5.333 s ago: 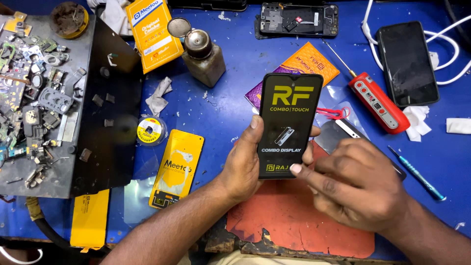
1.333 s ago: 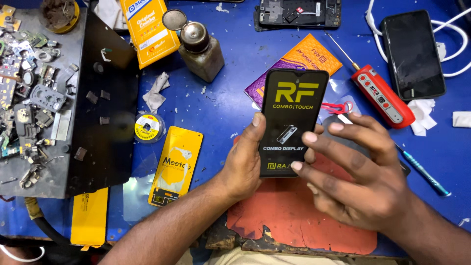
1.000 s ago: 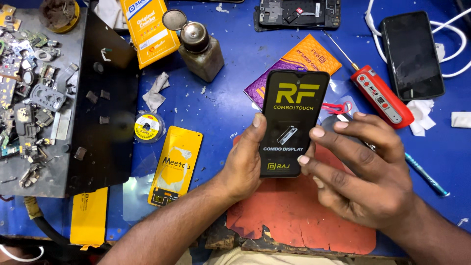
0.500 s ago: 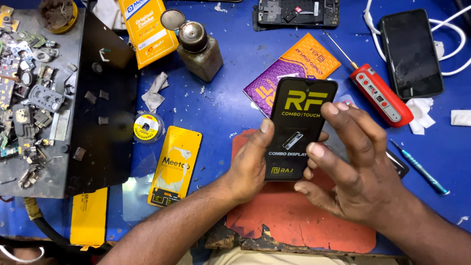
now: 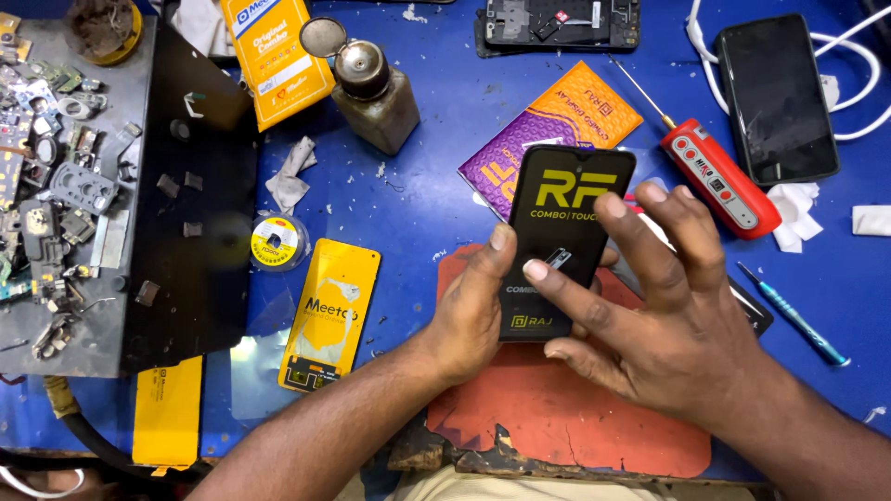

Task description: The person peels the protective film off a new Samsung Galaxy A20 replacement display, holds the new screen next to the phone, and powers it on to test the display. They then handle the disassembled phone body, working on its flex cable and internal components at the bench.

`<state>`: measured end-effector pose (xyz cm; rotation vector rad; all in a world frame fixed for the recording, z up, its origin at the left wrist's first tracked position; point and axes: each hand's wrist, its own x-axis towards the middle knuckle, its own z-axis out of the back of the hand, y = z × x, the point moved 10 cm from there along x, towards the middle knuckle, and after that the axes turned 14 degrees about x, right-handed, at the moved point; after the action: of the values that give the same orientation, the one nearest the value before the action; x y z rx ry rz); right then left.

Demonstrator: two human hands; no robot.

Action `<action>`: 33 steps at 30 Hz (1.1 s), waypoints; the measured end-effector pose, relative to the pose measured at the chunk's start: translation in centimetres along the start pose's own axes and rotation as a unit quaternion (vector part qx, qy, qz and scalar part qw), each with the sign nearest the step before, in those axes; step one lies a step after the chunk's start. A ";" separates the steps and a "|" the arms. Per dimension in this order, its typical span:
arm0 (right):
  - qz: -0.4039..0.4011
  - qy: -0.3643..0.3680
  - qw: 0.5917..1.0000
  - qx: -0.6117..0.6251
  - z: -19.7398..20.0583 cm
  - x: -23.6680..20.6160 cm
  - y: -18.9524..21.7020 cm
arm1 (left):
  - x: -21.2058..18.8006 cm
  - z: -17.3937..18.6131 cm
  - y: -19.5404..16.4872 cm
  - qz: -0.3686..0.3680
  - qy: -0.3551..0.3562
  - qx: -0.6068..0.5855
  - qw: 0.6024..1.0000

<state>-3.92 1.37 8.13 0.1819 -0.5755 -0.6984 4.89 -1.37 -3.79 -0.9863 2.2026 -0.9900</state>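
display panel (image 5: 566,223) between hands (left (image 5: 473,320), right (image 5: 668,315))

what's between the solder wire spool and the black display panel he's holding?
In the head view, a yellow rectangular packet lies on the blue mat between the solder wire spool and the black display panel, near the left hand.

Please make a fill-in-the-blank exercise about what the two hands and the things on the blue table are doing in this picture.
1. The left hand holds a black ____ panel.
2. The right hand has its fingers spread over the panel's ____ side.
3. Under both hands lies a worn ____ mat.
4. The red tool lies ____ of the panel.

Missing words: display; right; orange; right
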 end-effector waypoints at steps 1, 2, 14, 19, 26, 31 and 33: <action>-0.002 0.002 1.000 -0.001 0.0 0.0 0.0 | 0.0 0.0 -0.1 0.000 0.001 0.000 1.000; -0.004 0.005 1.000 -0.002 -0.1 0.1 -0.1 | -0.1 0.0 -0.1 0.001 0.001 0.000 1.000; 0.001 -0.028 0.999 0.021 1.2 -0.2 0.2 | -0.4 -0.2 -0.9 -0.006 0.010 0.021 1.000; 0.000 -0.031 0.999 0.033 1.3 -0.1 0.2 | -0.1 0.2 -0.5 0.012 -0.014 -0.006 1.000; 0.016 -0.063 0.997 0.039 2.3 0.0 1.0 | 0.2 0.6 -0.5 -0.001 -0.039 -0.017 0.999; 0.027 -0.071 0.996 0.046 2.6 0.4 1.4 | -0.2 0.5 -1.0 -0.012 -0.017 -0.050 0.999; 0.028 -0.063 0.996 0.057 2.5 0.6 1.4 | 0.0 0.7 -1.1 -0.019 -0.026 -0.031 0.999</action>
<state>-4.18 2.14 10.92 0.2273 -0.7396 -0.6252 5.83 -2.12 -3.34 -1.0734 2.1921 -0.9071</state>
